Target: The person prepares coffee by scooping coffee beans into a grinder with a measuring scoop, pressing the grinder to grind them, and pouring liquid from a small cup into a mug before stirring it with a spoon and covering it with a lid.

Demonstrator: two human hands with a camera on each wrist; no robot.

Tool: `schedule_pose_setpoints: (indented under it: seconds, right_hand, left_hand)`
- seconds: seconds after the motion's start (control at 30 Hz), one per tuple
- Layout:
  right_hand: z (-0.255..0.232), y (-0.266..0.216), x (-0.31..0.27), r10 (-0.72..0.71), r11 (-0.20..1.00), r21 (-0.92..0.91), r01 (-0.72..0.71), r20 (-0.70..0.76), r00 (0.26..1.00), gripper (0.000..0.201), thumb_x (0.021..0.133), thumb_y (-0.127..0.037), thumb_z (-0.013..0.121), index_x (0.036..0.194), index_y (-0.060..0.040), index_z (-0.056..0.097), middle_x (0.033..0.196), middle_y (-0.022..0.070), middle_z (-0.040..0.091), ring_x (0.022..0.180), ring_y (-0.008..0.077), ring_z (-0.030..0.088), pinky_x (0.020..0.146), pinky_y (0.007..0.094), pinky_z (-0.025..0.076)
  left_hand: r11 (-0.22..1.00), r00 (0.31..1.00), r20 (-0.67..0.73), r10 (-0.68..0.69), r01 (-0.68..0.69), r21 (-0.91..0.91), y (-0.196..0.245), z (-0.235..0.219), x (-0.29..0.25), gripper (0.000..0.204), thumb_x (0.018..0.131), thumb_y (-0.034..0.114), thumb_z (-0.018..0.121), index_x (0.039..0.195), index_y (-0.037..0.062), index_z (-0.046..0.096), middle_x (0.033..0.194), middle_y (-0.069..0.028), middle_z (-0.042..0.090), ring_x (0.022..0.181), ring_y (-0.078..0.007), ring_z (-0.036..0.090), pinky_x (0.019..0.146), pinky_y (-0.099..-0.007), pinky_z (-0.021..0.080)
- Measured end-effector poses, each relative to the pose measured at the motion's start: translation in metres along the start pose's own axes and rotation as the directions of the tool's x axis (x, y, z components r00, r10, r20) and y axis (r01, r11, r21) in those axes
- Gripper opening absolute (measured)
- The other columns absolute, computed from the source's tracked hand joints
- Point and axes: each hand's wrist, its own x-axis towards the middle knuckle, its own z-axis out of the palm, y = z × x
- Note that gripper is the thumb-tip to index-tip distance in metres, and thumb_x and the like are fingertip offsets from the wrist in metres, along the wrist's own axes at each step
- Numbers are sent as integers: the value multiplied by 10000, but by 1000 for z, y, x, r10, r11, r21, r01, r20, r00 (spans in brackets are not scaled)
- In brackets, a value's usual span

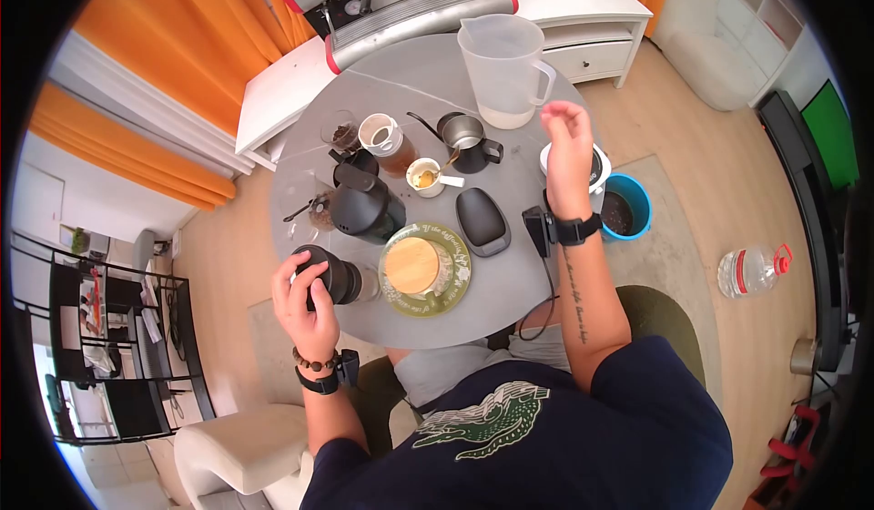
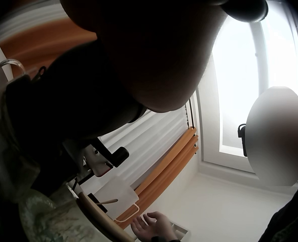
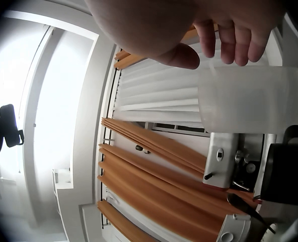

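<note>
My left hand point(image 1: 305, 314) grips a black cylinder with a clear lower part point(image 1: 341, 278) at the table's left front edge, thumb and fingers round its dark top. In the left wrist view the dark cylinder point(image 2: 83, 85) is in deep shadow. My right hand point(image 1: 569, 150) is raised at the right side of the table, fingers relaxed and holding nothing. Near its fingertips stands a large translucent pitcher point(image 1: 501, 64) with a little liquid at the bottom. In the right wrist view its thumb and loosely bent fingers hang in front of the pitcher point(image 3: 254, 101).
A green plate point(image 1: 455, 278) bears a wooden-topped jar point(image 1: 411, 266). Around it are a black oval device point(image 1: 482, 221), a white cup point(image 1: 423, 178), a black kettle point(image 1: 481, 157), a vessel of brown liquid point(image 1: 399, 159) and a tall black appliance point(image 1: 369, 208). A blue bucket point(image 1: 645, 205) stands right.
</note>
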Motion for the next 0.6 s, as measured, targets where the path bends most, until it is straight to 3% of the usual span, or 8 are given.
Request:
schedule_pose_setpoints:
  seconds: [0.03, 0.07, 0.17, 0.3, 0.43, 0.6]
  right_hand:
    - [-1, -1, -6, 95, 994, 40, -97, 50, 994, 248, 1065, -102, 713, 1288, -11, 653, 1249, 79, 707, 1156, 171, 666, 1094, 340, 513]
    - [0, -1, -10, 96, 994, 43, -98, 53, 994, 248, 1065, -102, 713, 1288, -11, 653, 1249, 79, 707, 1156, 171, 666, 1094, 340, 513]
    - [6, 1, -19, 318, 948, -93, -305, 208, 925, 379, 1102, -157, 678, 1437, 18, 650, 1365, 120, 726, 1269, 184, 679, 1142, 342, 500]
    - [13, 11, -20, 449, 876, -315, -365, 259, 855, 417, 1096, -224, 719, 1423, 27, 664, 1347, 151, 744, 1269, 210, 694, 1132, 350, 515]
    - [18, 27, -26, 450, 861, -380, -338, 262, 854, 420, 1088, -254, 752, 1388, 30, 675, 1283, 148, 768, 1186, 214, 720, 1063, 347, 548]
    - [19, 44, -28, 389, 842, -484, -238, 240, 889, 397, 1097, -288, 762, 1300, 49, 707, 1091, 125, 806, 987, 196, 740, 906, 358, 584]
  left_hand:
    - [1000, 1000, 0, 0, 0, 4, 0, 0, 0, 212, 1066, 54, 631, 1162, 19, 816, 1377, -183, 720, 1242, -357, 711, 1070, -466, 558]
    - [1000, 1000, -1, -2, 2, 2, 1, 0, 0, 210, 1067, 57, 632, 1161, 19, 816, 1376, -182, 720, 1241, -357, 711, 1070, -466, 557]
    - [1000, 1000, -2, -4, 4, 6, 0, 0, 0, 206, 1069, 64, 635, 1158, 19, 815, 1376, -180, 720, 1243, -358, 709, 1072, -467, 554]
    - [1000, 1000, 4, 3, -3, 11, 1, 0, 1, 200, 1071, 68, 637, 1151, 20, 814, 1374, -176, 718, 1252, -358, 699, 1082, -468, 546]
    - [1000, 1000, 7, -4, 4, 15, 3, 0, 1, 200, 1071, 65, 636, 1151, 22, 815, 1373, -174, 717, 1256, -359, 694, 1085, -468, 542]
    - [1000, 1000, 9, -5, 5, 5, 1, 0, 1, 202, 1074, 69, 634, 1157, 25, 814, 1374, -175, 719, 1249, -362, 698, 1075, -464, 549]
